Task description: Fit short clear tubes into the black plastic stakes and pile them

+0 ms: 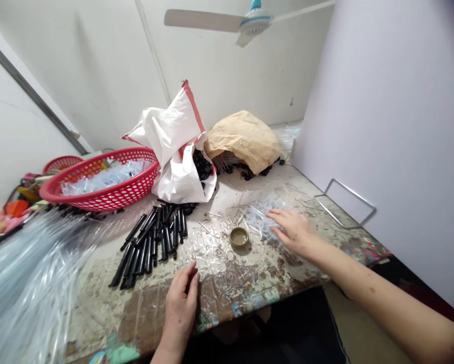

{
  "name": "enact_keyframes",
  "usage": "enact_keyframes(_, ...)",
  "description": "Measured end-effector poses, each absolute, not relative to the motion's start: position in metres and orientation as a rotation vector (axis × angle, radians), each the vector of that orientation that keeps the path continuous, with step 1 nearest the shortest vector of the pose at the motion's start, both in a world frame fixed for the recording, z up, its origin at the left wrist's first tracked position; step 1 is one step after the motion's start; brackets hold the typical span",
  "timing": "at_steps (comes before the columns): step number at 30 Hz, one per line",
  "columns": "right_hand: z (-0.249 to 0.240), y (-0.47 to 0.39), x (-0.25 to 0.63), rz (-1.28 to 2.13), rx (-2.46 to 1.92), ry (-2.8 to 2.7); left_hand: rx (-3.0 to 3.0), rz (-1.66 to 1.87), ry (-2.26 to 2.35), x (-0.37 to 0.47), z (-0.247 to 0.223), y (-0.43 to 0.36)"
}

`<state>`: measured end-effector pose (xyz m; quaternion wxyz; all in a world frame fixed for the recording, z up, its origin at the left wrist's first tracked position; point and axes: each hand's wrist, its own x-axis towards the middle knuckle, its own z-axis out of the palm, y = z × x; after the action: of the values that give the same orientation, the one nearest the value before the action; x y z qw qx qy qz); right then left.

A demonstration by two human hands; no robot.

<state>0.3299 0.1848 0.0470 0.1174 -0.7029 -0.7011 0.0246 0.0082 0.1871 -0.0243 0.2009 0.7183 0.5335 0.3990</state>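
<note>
My right hand (293, 230) reaches out over a loose pile of short clear plastic tubes (259, 215), its fingers stretched and apart, touching the near right side of the pile. Whether a tube lies under the fingertips is hidden. My left hand (181, 296) rests at the table's front edge, loosely curved, with a gap between thumb and forefinger and nothing visible in it. A small round dish (239, 237) of liquid stands between the hands, just left of the tubes. Beyond my left hand lies a heap of black tubes (147, 247), most pointing towards me.
Long clear plastic strips (33, 283) cover the left side. Behind stand a red perforated basket (136, 189) of clear plastic pieces, a white sack (173, 131) with black parts, and a brown paper cover (245, 136). A white panel (393, 126) with a wire handle (348, 202) borders the right.
</note>
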Motion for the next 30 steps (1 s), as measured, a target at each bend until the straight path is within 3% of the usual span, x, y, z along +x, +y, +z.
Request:
enact_keyframes(5, 0.037, 0.199, 0.277, 0.354, -1.895, -2.091, 2.018, 1.134, 1.497, 0.008, -0.025, 0.183)
enact_keyframes(18, 0.010, 0.207, 0.254, 0.330, -1.846, -1.900, 1.971, 1.056, 1.558, 0.007, -0.029, 0.190)
enact_keyframes(23, 0.020, 0.157, 0.299, 0.244, -1.826, -1.651, 1.950, 0.955, 1.604, 0.009, -0.026, 0.194)
enact_keyframes(30, -0.011, 0.097, 0.394, 0.106, -2.470, -1.227, 2.011, 0.986, 1.580, 0.010, -0.025, 0.194)
